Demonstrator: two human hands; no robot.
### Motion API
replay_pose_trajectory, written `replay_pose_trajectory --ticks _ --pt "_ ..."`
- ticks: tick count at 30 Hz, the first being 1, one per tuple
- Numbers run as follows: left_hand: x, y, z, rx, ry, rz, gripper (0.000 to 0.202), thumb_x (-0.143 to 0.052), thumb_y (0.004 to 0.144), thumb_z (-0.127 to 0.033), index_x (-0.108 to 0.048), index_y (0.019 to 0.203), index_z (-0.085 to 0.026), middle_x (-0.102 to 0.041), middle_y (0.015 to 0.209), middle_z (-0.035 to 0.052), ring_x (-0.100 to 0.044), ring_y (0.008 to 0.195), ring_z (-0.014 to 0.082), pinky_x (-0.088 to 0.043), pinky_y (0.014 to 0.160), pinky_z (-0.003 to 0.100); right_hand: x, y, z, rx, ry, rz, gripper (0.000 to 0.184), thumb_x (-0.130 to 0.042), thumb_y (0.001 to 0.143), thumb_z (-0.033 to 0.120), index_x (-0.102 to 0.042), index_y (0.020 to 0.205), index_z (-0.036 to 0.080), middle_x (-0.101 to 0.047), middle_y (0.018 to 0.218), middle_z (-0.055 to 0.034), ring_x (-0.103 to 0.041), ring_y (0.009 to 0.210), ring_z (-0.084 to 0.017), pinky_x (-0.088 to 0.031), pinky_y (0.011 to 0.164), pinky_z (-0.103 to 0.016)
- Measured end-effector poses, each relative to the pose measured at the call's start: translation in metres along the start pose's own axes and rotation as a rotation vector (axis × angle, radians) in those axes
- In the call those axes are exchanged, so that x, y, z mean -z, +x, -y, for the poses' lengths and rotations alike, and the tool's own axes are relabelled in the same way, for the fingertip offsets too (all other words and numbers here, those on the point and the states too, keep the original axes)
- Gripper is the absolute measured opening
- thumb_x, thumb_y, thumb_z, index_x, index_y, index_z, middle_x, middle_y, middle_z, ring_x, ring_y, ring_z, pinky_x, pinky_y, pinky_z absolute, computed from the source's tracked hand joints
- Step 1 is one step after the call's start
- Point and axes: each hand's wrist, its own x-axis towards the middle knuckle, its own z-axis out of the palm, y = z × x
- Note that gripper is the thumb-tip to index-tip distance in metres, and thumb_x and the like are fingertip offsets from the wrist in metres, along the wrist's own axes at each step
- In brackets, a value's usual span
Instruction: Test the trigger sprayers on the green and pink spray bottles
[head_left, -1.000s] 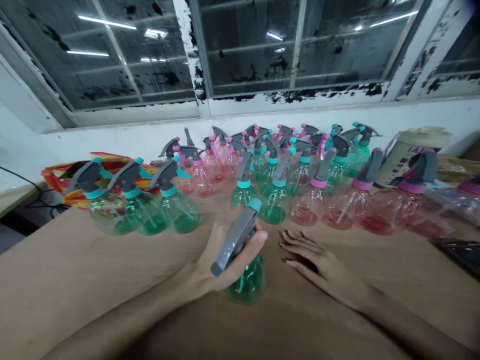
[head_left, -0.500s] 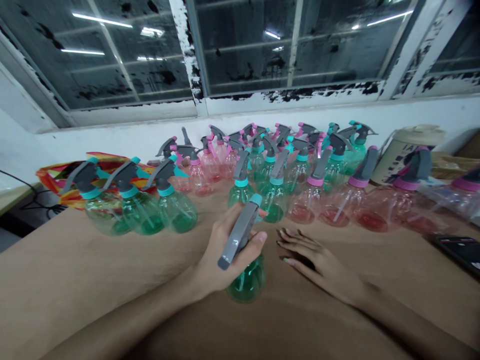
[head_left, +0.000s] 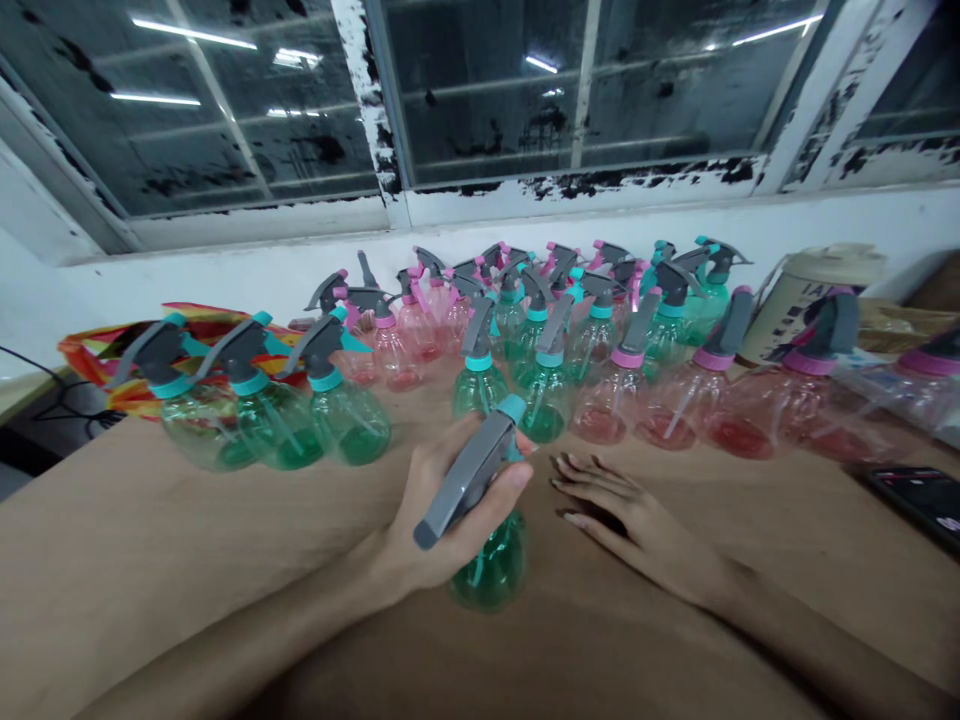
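Note:
My left hand (head_left: 442, 510) is wrapped round the grey trigger head and neck of a green spray bottle (head_left: 491, 565) with a turquoise nozzle. The bottle is near the table's front, and the hand hides its collar. To the right, my right hand (head_left: 630, 515) lies palm down on the table, fingers stretched out, holding nothing. Just beyond the hands stand two green spray bottles (head_left: 545, 410) with turquoise collars. Beside them runs a row of pink spray bottles (head_left: 601, 410) with pink collars. Three more green spray bottles (head_left: 349, 420) stand together on the left.
Several more pink and green bottles (head_left: 401, 355) crowd the back by the wall. A beige container (head_left: 814, 290) stands back right, and a phone (head_left: 919, 505) lies at the right edge. Behind the left bottles is a red-orange plastic bag (head_left: 97, 355). The brown table (head_left: 247, 540) spans the foreground.
The trigger head in my left hand has turned slightly, its rear end swinging left and down. My right hand stays in place. The view has shifted a little.

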Motion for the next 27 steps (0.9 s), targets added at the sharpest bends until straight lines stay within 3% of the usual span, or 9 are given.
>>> replay_pose_trajectory --ticks 6,14,22,27 --pt "0.004 -0.001 0.001 -0.039 0.007 0.032 0.015 -0.047 0.085 -0.033 -0.054 0.081 -0.021 -0.063 0.073 0.0031 -0.063 0.064 0.0166 -0.052 0.058 0.029 -0.001 0.000 -0.001 0.012 0.013 -0.019 0.042 -0.047 0.090 0.038 -0.046 0.131 0.029 -0.047 0.137 -0.0006 -0.036 0.130 -0.021 -0.027 0.109 -0.048" --pt "-0.002 0.003 -0.004 0.002 0.018 0.005 0.027 -0.051 0.081 -0.035 -0.057 0.105 -0.022 -0.057 0.063 -0.0023 -0.054 0.050 0.0129 -0.046 0.051 0.027 0.000 0.000 -0.001 0.012 0.036 -0.026 0.044 -0.047 0.090 0.038 -0.043 0.133 0.031 -0.047 0.137 -0.0006 -0.037 0.129 -0.022 -0.027 0.109 -0.049" --pt "-0.004 0.001 -0.003 0.009 0.005 0.014 0.028 -0.051 0.081 -0.030 -0.057 0.106 -0.020 -0.056 0.068 -0.0007 -0.056 0.054 0.0135 -0.047 0.053 0.027 0.001 0.000 0.001 0.008 0.020 0.009 0.043 -0.046 0.090 0.038 -0.044 0.132 0.029 -0.044 0.139 -0.0003 -0.036 0.130 -0.021 -0.025 0.110 -0.049" --pt "-0.006 -0.003 0.001 0.042 -0.015 0.005 0.030 -0.050 0.082 -0.033 -0.058 0.107 -0.020 -0.053 0.060 -0.0027 -0.055 0.054 0.0142 -0.053 0.061 0.030 0.000 -0.001 0.000 0.019 0.043 -0.035 0.043 -0.048 0.089 0.037 -0.044 0.132 0.030 -0.046 0.137 0.0001 -0.037 0.129 -0.022 -0.027 0.109 -0.049"
